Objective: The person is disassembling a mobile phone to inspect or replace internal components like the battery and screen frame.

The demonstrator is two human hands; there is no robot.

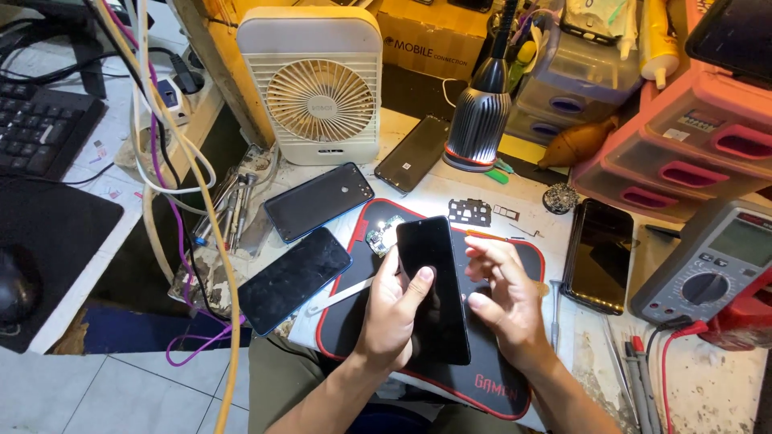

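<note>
Gripping a black phone, left hand curls; right hand hovers released.

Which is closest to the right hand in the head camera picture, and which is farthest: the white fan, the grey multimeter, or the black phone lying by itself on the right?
From the right hand:
1. Black phone, lying just to its right.
2. Grey multimeter, farther right at the table's edge.
3. White fan, up at the back left.

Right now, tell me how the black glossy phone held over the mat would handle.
The black glossy phone looks stiff and flat, so it probably won't flex. Its smooth face seems slippery; the left hand grips its edge, the right hand beside it. Likely fragile if dropped.
</note>
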